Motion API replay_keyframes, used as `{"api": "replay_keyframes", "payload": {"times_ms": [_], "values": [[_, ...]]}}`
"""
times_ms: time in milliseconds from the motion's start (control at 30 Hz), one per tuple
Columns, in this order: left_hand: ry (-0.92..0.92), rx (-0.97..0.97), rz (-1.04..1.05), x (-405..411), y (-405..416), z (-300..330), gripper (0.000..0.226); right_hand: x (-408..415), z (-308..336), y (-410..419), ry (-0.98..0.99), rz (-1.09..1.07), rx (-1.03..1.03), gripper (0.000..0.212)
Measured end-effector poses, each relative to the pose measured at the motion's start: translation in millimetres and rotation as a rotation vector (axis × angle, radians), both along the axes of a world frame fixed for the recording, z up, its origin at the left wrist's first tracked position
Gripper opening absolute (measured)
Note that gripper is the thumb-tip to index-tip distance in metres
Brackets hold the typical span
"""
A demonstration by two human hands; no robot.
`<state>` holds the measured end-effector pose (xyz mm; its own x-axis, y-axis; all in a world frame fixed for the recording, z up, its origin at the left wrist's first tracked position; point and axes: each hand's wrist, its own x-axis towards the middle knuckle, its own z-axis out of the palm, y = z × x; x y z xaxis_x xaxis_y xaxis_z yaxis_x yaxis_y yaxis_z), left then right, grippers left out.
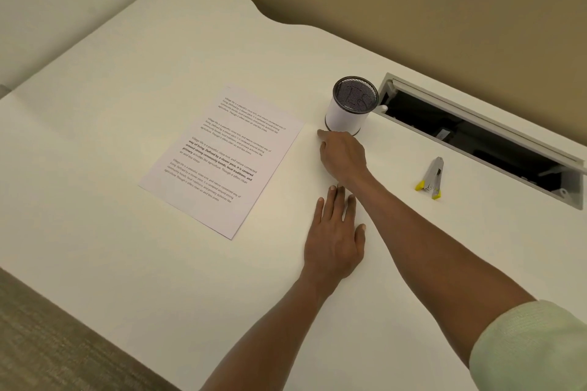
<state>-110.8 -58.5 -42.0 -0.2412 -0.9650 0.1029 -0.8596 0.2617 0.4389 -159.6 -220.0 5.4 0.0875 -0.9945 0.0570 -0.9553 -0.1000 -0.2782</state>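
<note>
Right hand [341,157] is out at the cup [351,106], knuckles up, sitting right at the foot of it on the near side. One fingertip pokes out to the left of the cup's base; the other fingers tuck under the back of the hand, so there's no telling whether they grip anything or even touch the cup. The cup itself stands upright on the desk [158,263], white wall, dark mesh showing inside the rim.

Left hand [333,238] lies nearer to the person than the cup, palm down on the desk, fingers straight and slightly spread, holding nothing. Its fingertips end just under the right wrist.

Left of the cup lies a printed sheet of paper [222,159], flat and turned at an angle, its nearest corner close to the cup's base but apart from it. Right of the cup, almost against it, a long hatch [489,124] in the desk stands open, dark inside. To the right of the cup and nearer the person, a small grey tool [430,179] with yellow tips rests on the desk. A pale green sleeve [533,346] covers the right upper arm.
</note>
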Motion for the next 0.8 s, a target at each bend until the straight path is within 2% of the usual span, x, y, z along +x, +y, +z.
{"api": "replay_keyframes", "payload": {"times_ms": [133, 300, 433, 500, 633, 800], "values": [[-0.002, 0.003, -0.006, 0.4, -0.4, 0.9, 0.059, -3.3, 1.1, 8.2, -0.235, -0.21, 0.005, 0.025], [-0.001, 0.001, -0.011, 1.0, -0.1, 1.8, 0.059, -8.2, 2.4, 16.9, -0.369, -0.408, 0.097, 0.009], [0.003, -0.002, -0.01, 1.0, 0.2, 1.7, 0.058, -13.0, 2.6, 25.5, -0.17, -0.293, 0.132, 0.014], [0.009, -0.004, -0.008, 0.5, 0.4, 1.2, 0.058, -16.4, 1.3, 28.3, -0.137, -0.249, 0.172, 0.017], [-0.011, -0.006, 0.009, 0.1, 0.3, 0.0, 0.058, -21.1, 11.6, 23.2, -0.346, -0.323, 0.156, 0.016], [-0.019, -0.014, 0.011, 0.0, 1.8, 0.4, 0.058, -28.4, 60.0, 7.5, -0.512, -0.309, -0.088, 0.018]]}}
